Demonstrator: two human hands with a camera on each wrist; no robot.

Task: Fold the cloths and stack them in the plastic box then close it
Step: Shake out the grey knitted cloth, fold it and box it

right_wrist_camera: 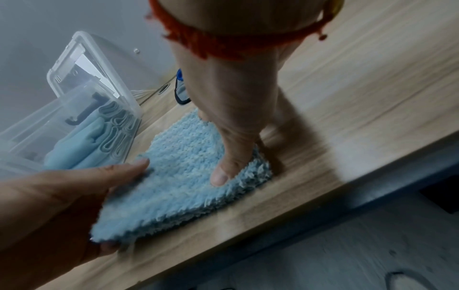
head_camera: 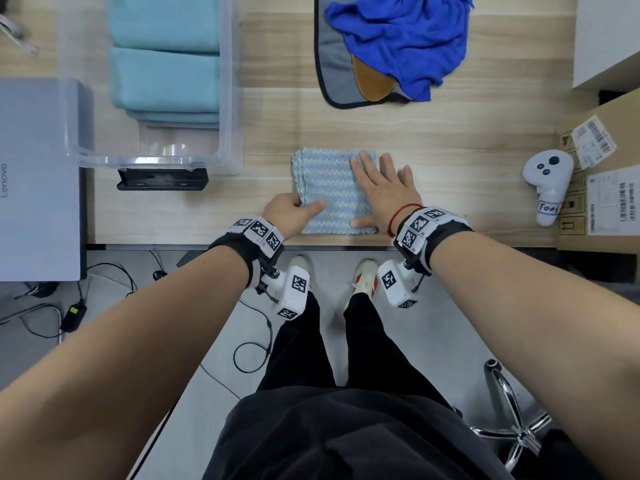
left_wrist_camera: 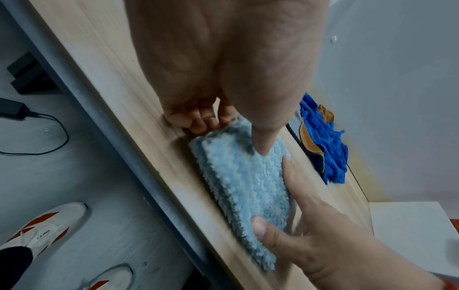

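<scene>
A folded light blue fluffy cloth (head_camera: 329, 192) lies near the table's front edge. My left hand (head_camera: 298, 209) pinches its left edge, thumb on top and fingers curled under; the left wrist view shows this same cloth (left_wrist_camera: 243, 186). My right hand (head_camera: 377, 188) lies flat on the cloth's right side with fingers spread, its thumb (right_wrist_camera: 223, 172) pressing the pile. The clear plastic box (head_camera: 228, 98) stands at the back left, open, holding folded teal cloths (head_camera: 162, 64). A crumpled dark blue cloth (head_camera: 405, 39) lies at the back with an orange cloth (head_camera: 370, 81), on a grey one (head_camera: 332, 64).
A closed grey laptop (head_camera: 34, 178) sits at the left and a black bracket (head_camera: 162, 180) just in front of the box. A white controller (head_camera: 547, 181) and a cardboard carton (head_camera: 602, 188) sit at the right. The box's lid (right_wrist_camera: 82, 64) stands raised.
</scene>
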